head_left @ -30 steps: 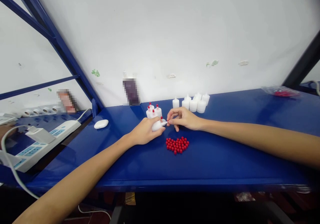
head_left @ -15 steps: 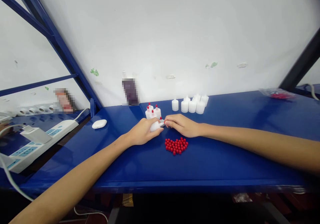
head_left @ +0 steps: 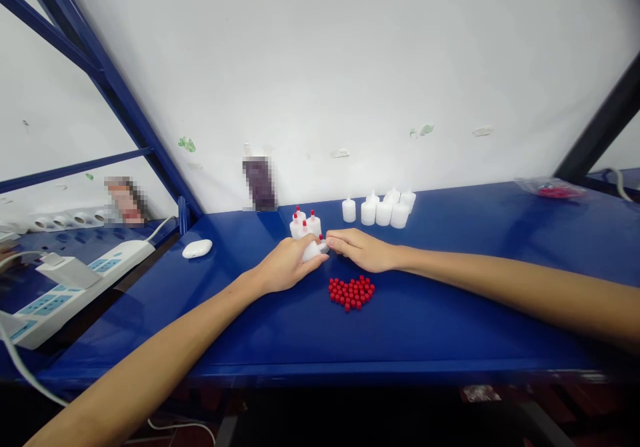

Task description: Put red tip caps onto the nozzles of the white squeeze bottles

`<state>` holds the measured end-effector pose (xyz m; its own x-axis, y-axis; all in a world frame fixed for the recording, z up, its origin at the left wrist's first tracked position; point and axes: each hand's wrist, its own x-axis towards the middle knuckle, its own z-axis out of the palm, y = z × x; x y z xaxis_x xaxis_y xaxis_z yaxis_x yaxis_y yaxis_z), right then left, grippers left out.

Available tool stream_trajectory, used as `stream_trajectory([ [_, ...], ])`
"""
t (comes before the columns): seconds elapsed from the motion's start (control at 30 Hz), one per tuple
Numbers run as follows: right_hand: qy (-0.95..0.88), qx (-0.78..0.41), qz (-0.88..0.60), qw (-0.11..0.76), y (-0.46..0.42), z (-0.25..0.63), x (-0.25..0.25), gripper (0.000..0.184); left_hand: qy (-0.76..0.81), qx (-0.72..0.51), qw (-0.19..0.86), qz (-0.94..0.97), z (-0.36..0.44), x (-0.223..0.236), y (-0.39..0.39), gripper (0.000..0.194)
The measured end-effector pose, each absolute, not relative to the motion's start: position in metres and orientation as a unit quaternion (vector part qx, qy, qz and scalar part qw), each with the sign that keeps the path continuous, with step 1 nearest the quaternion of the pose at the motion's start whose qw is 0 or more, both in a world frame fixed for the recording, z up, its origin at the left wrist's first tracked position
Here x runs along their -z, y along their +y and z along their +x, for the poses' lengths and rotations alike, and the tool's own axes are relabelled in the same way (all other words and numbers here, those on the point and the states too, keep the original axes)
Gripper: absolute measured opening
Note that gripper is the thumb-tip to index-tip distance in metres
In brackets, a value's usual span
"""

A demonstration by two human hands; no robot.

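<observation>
My left hand [head_left: 287,264] is closed around a small white squeeze bottle [head_left: 311,252], tilted so that its nozzle points right. My right hand [head_left: 363,248] has its fingers pinched at the nozzle tip; they hide the small red cap held there. Just behind my left hand stand several white bottles with red caps [head_left: 313,224], one of them partly covered by the hands. Nearer to me, a loose cluster of small red caps [head_left: 351,292] lies on the blue table [head_left: 400,340].
Several uncapped white bottles [head_left: 383,212] stand at the back, right of my hands. A white earbud case [head_left: 197,248] lies on the left, near a power strip [head_left: 75,294] with cables. A clear bag with red contents [head_left: 553,190] rests at the far right.
My right fingers have moved slightly left, closer over the nozzle tip, and the bit of red seen between them is now hidden. The bottle stays in my left hand.
</observation>
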<state>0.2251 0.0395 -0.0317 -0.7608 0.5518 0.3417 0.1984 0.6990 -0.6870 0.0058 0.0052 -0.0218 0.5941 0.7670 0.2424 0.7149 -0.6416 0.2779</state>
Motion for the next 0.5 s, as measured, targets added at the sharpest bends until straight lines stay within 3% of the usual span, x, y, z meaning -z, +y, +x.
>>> stream_trajectory([
  [0.17,-0.870,-0.302,-0.224,0.319,0.035,0.224,0.031,0.035,0.408,-0.196,0.103,0.885,0.007,0.020,0.003,0.038],
  [0.37,-0.794,-0.280,-0.301,0.448,0.062,0.229,0.020,0.036,0.400,-0.172,0.124,0.892,0.003,0.018,0.002,0.032],
  [0.5,-0.811,-0.276,-0.315,0.408,0.077,0.220,0.008,0.035,0.370,-0.164,0.113,0.907,0.001,0.018,0.002,0.026],
])
